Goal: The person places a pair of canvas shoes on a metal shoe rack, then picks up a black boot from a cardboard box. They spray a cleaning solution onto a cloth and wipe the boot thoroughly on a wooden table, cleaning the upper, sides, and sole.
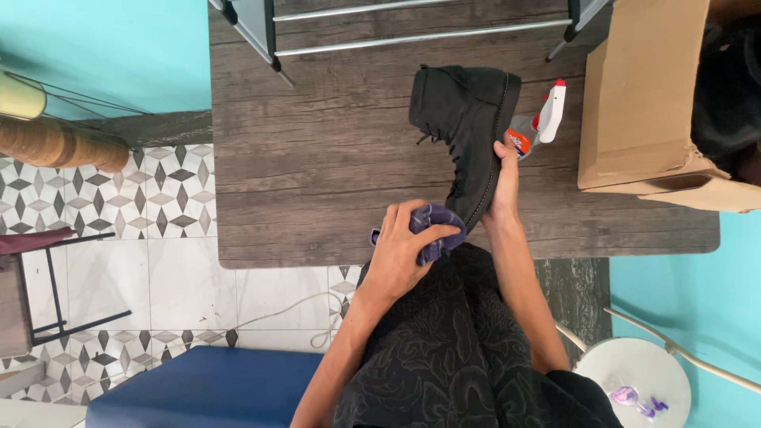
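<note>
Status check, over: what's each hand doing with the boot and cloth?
Left hand shut on cloth, pressed at the boot's toe. Right hand has its grip on the boot, sole side, above the table. Spray bottle behind boot, not obstructing.

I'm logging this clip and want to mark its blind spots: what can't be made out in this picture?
All in the head view:
- Toe of the black boot: hidden behind the purple cloth and left hand.
- Right hand: palm hidden behind the boot's sole.
- Spray bottle: partly behind the boot; label too small.
- Cardboard box: cut off by the frame edge; contents dark.
</note>
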